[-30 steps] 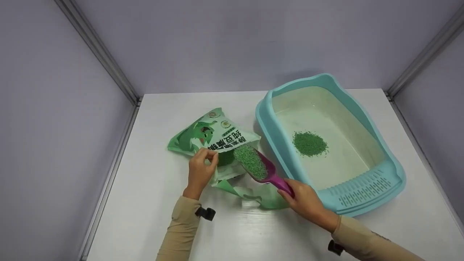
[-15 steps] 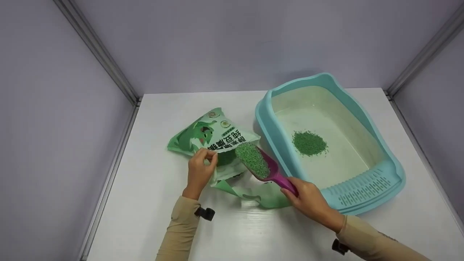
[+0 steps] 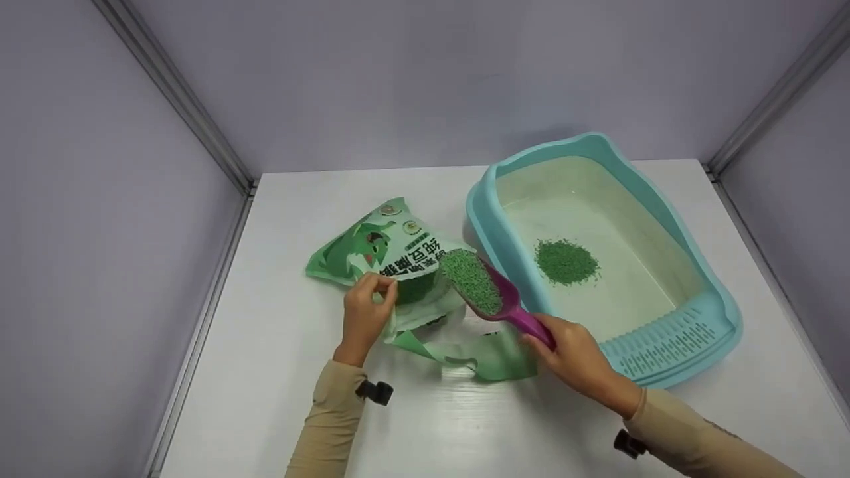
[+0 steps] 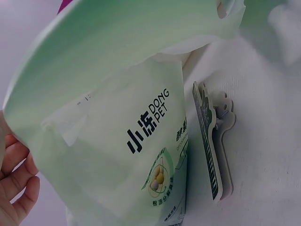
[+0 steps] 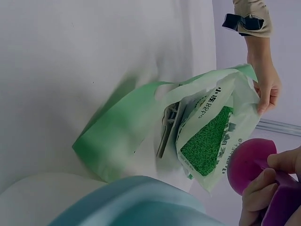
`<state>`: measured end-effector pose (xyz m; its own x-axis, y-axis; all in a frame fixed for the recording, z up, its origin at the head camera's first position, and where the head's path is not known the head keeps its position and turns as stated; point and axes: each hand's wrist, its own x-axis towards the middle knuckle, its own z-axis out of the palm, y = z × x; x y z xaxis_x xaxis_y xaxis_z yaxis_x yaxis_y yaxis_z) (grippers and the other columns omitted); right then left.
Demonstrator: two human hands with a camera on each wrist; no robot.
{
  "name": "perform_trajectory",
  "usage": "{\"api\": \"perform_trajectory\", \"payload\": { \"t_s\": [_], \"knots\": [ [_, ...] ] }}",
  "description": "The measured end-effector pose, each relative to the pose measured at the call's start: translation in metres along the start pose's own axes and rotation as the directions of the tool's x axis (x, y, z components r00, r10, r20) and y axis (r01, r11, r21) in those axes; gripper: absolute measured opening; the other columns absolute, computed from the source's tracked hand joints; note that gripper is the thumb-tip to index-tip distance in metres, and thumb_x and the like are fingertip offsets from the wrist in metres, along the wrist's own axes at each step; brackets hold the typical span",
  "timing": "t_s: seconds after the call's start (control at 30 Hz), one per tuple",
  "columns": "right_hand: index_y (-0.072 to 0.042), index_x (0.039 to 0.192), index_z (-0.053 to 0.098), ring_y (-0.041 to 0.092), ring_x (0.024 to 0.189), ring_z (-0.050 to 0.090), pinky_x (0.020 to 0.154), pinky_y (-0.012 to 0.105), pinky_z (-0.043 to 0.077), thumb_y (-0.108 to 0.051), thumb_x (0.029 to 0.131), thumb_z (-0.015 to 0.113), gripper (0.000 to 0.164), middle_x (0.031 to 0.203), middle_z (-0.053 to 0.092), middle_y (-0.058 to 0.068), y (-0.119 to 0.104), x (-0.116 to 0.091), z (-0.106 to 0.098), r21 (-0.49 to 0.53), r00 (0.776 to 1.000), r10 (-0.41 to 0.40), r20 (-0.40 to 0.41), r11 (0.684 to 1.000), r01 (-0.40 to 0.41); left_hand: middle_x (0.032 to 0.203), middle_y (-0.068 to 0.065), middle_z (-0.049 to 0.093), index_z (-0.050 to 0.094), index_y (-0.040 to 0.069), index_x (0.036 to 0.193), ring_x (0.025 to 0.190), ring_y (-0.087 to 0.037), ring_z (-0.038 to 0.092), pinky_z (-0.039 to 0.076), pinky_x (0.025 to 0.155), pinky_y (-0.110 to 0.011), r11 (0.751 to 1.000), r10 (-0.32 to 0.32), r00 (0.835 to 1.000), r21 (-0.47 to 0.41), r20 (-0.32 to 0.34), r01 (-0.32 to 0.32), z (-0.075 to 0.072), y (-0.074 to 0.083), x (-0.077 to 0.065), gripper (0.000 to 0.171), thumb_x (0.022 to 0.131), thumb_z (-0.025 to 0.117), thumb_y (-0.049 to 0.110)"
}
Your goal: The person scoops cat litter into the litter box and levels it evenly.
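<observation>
My left hand [image 3: 364,315] pinches the edge of the torn-open mouth of a green cat litter bag [image 3: 362,249], which lies on the table. Green pellets show inside the opening in the right wrist view. With my right hand [image 3: 576,355] I grip the handle of a magenta scoop [image 3: 508,289], heaped with green litter pellets [image 3: 473,282]. The scoop is above the gap between the bag and the near-left wall of the blue litter box [image 3: 505,232]. A small pile of green pellets [image 3: 566,263] lies on the box floor.
A torn green strip of the bag [image 3: 498,358] trails across the white table [image 3: 425,425] in front. Beside the bag rests a clip [image 4: 214,146], seen in the left wrist view. Grey panel walls [image 3: 412,79] stand at the back and sides.
My right hand has lifted the loaded scoop away from the bag opening, moving slightly right and back toward the litter box. The left hand keeps its pinch on the bag edge.
</observation>
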<state>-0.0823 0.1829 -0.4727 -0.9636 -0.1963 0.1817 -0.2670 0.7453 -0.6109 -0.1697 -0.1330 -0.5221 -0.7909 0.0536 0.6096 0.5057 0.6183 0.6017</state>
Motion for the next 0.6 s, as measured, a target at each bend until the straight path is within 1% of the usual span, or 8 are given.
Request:
{"api": "perform_trajectory", "payload": {
  "t_s": [0.1, 0.23, 0.4, 0.53, 0.6],
  "knots": [
    [0.001, 0.1, 0.067, 0.003, 0.055, 0.04, 0.05, 0.017, 0.036, -0.012, 0.086, 0.071, 0.019, 0.063, 0.053, 0.001, 0.001, 0.003, -0.005, -0.006, 1.0, 0.017, 0.006, 1.0, -0.017, 0.074, -0.008, 0.063, 0.064, 0.005, 0.08, 0.065, -0.016, 0.063, 0.055, 0.059, -0.037, 1.0, 0.004, 1.0, 0.003, -0.005, -0.004, 0.0, 0.0, 0.0, 0.007, 0.086, 0.069, 0.004],
    [0.0, 0.101, 0.067, 0.004, 0.055, 0.04, 0.05, 0.017, 0.034, -0.013, 0.088, 0.07, 0.019, 0.064, 0.053, 0.002, 0.003, 0.007, -0.011, -0.005, 0.999, 0.041, 0.009, 0.999, -0.041, 0.074, -0.007, 0.063, 0.064, 0.005, 0.08, 0.064, -0.015, 0.063, 0.054, 0.059, -0.032, 1.0, 0.013, 1.0, 0.011, -0.012, -0.012, 0.0, -0.001, 0.0, 0.007, 0.086, 0.069, 0.003],
    [0.003, 0.103, 0.066, 0.005, 0.057, 0.039, 0.052, 0.017, 0.033, -0.011, 0.086, 0.071, 0.023, 0.066, 0.056, 0.005, 0.007, 0.013, -0.02, -0.032, 0.999, 0.027, -0.033, 0.999, -0.028, 0.073, -0.006, 0.062, 0.064, 0.005, 0.081, 0.064, -0.014, 0.062, 0.053, 0.06, -0.027, 1.0, 0.004, 1.0, 0.009, -0.007, -0.004, 0.0, -0.001, -0.001, 0.007, 0.086, 0.069, 0.005],
    [0.004, 0.105, 0.066, 0.006, 0.056, 0.039, 0.052, 0.018, 0.032, -0.01, 0.085, 0.072, 0.025, 0.067, 0.058, 0.007, 0.009, 0.018, -0.027, -0.039, 0.998, 0.02, -0.061, 0.999, -0.022, 0.074, -0.007, 0.062, 0.064, 0.007, 0.082, 0.065, -0.014, 0.062, 0.053, 0.06, -0.028, 1.0, -0.001, 1.0, 0.009, -0.002, 0.001, -0.001, -0.001, -0.001, 0.006, 0.087, 0.068, 0.006],
    [0.003, 0.105, 0.067, 0.006, 0.056, 0.039, 0.051, 0.018, 0.032, -0.011, 0.086, 0.072, 0.025, 0.066, 0.058, 0.006, 0.009, 0.019, -0.031, -0.041, 0.998, 0.026, -0.065, 0.999, -0.028, 0.075, -0.007, 0.062, 0.064, 0.007, 0.082, 0.065, -0.015, 0.062, 0.054, 0.06, -0.03, 1.0, -0.003, 1.0, 0.008, 0.001, 0.003, -0.001, -0.001, -0.001, 0.007, 0.087, 0.068, 0.006]
  ]
}}
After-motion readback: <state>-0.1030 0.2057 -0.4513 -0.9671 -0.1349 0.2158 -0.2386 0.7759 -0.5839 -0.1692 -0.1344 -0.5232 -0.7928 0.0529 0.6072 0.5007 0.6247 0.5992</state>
